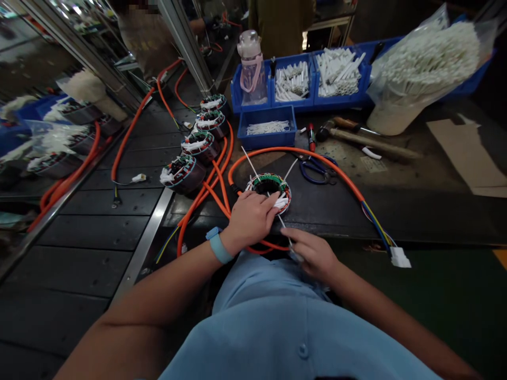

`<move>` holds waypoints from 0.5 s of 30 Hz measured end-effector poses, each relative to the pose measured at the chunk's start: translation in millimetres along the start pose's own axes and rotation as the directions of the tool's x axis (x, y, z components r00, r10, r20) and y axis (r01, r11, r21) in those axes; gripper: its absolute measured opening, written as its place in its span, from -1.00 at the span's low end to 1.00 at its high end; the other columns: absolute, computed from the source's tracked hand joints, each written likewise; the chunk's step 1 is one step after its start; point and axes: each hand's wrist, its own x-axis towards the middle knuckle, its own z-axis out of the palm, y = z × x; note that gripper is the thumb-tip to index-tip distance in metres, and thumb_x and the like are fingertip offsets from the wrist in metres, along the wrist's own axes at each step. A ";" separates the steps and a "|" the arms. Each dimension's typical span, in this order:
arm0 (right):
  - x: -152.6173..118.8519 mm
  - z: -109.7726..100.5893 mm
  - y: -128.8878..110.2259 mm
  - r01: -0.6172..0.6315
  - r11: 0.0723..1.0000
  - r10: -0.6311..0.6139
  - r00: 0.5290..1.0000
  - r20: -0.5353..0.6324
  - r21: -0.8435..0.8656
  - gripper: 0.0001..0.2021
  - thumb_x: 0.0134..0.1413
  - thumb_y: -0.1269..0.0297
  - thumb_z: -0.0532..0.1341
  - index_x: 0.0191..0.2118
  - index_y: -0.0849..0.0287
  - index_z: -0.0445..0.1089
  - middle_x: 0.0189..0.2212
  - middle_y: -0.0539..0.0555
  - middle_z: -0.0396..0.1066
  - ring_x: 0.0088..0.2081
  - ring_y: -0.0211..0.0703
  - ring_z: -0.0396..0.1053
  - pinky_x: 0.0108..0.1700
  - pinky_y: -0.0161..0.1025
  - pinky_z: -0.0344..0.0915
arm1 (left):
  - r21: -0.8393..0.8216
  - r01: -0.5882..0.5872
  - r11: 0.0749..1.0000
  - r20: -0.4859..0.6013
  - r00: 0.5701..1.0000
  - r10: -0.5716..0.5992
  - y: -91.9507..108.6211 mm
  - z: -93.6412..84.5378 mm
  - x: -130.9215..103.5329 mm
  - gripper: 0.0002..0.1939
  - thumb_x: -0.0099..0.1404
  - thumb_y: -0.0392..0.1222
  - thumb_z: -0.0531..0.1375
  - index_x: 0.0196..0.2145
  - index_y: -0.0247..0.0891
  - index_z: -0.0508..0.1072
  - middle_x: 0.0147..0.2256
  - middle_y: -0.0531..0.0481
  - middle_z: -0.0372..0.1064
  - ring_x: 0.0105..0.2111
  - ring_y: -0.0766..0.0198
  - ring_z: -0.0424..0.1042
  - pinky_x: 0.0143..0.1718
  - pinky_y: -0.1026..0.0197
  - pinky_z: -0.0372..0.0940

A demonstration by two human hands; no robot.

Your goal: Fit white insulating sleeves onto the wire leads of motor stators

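Observation:
A round wound stator (285, 188) with red and green windings lies near the bench's front edge. My left hand (253, 215) presses on its near left side, its fingers together over white sleeves (281, 202). From the near side of the ring a thin white tie (281, 219) runs down to my right hand (315, 253), whose fingers are closed round its end. Two more white ties (250, 162) stick up from the far side of the ring. A thick orange cable (293, 151) curves behind the stator to a white connector (400, 257).
Several finished-looking stators (184, 173) with orange cables stand at the left. Blue bins (293, 108) of white tubes and ties line the back, with a bottle (252, 68). Blue-handled scissors (312, 173), a hammer (372, 142) and a bagged bundle (428, 63) lie right. People stand beyond.

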 end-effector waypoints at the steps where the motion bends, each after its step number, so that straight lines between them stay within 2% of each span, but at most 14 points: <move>1: 10.4 4.1 2.6 -0.044 0.999 0.044 0.999 -0.017 0.008 -0.77 0.02 0.52 0.06 -0.23 0.07 0.30 -0.04 0.13 0.42 0.01 -0.14 0.37 -0.05 -0.16 0.40 | -0.061 0.015 0.998 -0.030 0.999 -0.017 0.6 1.5 -0.8 -0.61 0.34 -0.21 0.01 0.09 -0.32 0.27 -0.20 -0.11 0.45 -0.16 0.15 0.38 0.05 -0.01 0.10; 3: 27.8 10.1 5.3 -0.169 0.984 0.173 0.982 -0.072 0.052 -0.82 0.01 0.50 0.07 -0.28 0.09 0.28 -0.13 0.13 0.45 -0.08 -0.15 0.42 -0.10 -0.18 0.41 | -0.199 0.059 0.978 -0.120 0.989 -0.084 1.5 5.3 -2.7 -0.50 0.30 -0.25 0.07 0.18 -0.34 0.13 -0.11 -0.10 0.44 -0.05 0.18 0.35 0.16 0.00 0.01; 5: 37.2 12.4 4.5 -0.306 0.941 0.323 0.939 -0.115 0.142 -0.85 0.02 0.48 0.10 -0.29 0.09 0.27 -0.23 0.09 0.47 -0.18 -0.16 0.45 -0.14 -0.20 0.40 | -0.301 0.098 0.948 -0.193 0.968 -0.162 1.8 8.8 -4.3 -0.37 0.27 -0.25 0.12 0.23 -0.35 -0.01 -0.08 -0.09 0.43 0.04 0.19 0.29 0.19 0.01 -0.01; 8: 33.6 10.6 1.0 -0.400 0.866 0.453 0.882 -0.130 0.301 -0.80 0.07 0.46 0.11 -0.18 0.08 0.24 -0.25 0.05 0.48 -0.26 -0.20 0.48 -0.19 -0.23 0.42 | -0.327 0.095 0.940 -0.205 0.964 -0.169 0.8 11.2 -5.6 -0.39 0.28 -0.22 0.11 0.22 -0.32 -0.01 -0.10 -0.07 0.45 0.05 0.19 0.29 0.20 -0.02 -0.03; 10: 23.7 8.2 0.1 -0.358 0.891 0.402 0.908 -0.117 0.278 -0.74 0.08 0.48 0.10 -0.11 0.06 0.25 -0.21 0.05 0.49 -0.22 -0.20 0.48 -0.17 -0.23 0.43 | -0.277 0.067 0.959 -0.165 0.979 -0.116 -0.2 10.2 -5.3 -0.47 0.30 -0.21 0.09 0.19 -0.33 0.06 -0.11 -0.09 0.45 -0.01 0.18 0.35 0.21 -0.05 -0.05; 13: 12.5 6.4 3.0 -0.158 0.984 0.164 0.984 -0.065 0.085 -0.71 0.06 0.51 0.06 -0.14 0.07 0.36 -0.10 0.09 0.46 -0.08 -0.17 0.43 -0.10 -0.21 0.41 | -0.153 0.052 0.987 -0.074 0.995 -0.064 -0.9 6.2 -3.1 -0.53 0.32 -0.19 0.05 0.14 -0.40 0.15 -0.12 -0.18 0.44 -0.09 0.12 0.39 0.18 -0.09 -0.01; 15: 13.4 6.9 6.9 -0.068 0.998 0.068 0.996 -0.053 0.002 -0.71 0.08 0.51 0.04 -0.17 0.08 0.41 -0.09 0.11 0.46 -0.07 -0.18 0.43 -0.11 -0.22 0.42 | -0.118 0.051 0.992 -0.027 0.998 -0.055 -0.6 3.8 -1.4 -0.51 0.31 -0.20 0.04 0.15 -0.45 0.14 -0.14 -0.21 0.43 -0.10 0.10 0.39 0.16 -0.10 0.02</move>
